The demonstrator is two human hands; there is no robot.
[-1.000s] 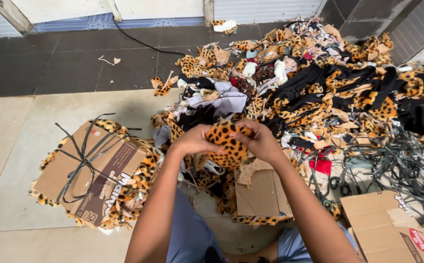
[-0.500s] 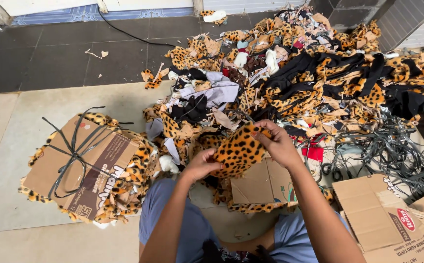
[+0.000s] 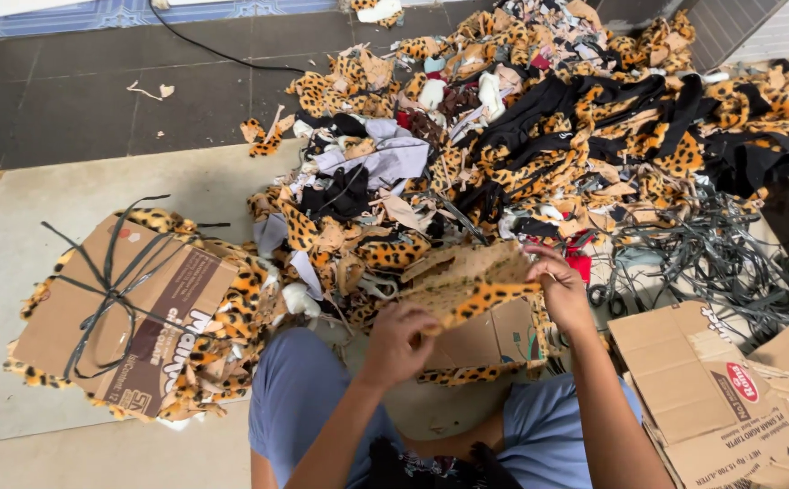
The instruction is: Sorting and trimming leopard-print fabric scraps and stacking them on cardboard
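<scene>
fingers (image 3: 539, 264) of both hands pinch leopard-print fabric piece (image 3: 467, 288) between them.

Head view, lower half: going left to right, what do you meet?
Tied cardboard bundle with leopard-print fabric → left hand → leopard-print piece held between the hands → right hand → flattened cardboard boxes.

Head view — steeply down, close.
</scene>
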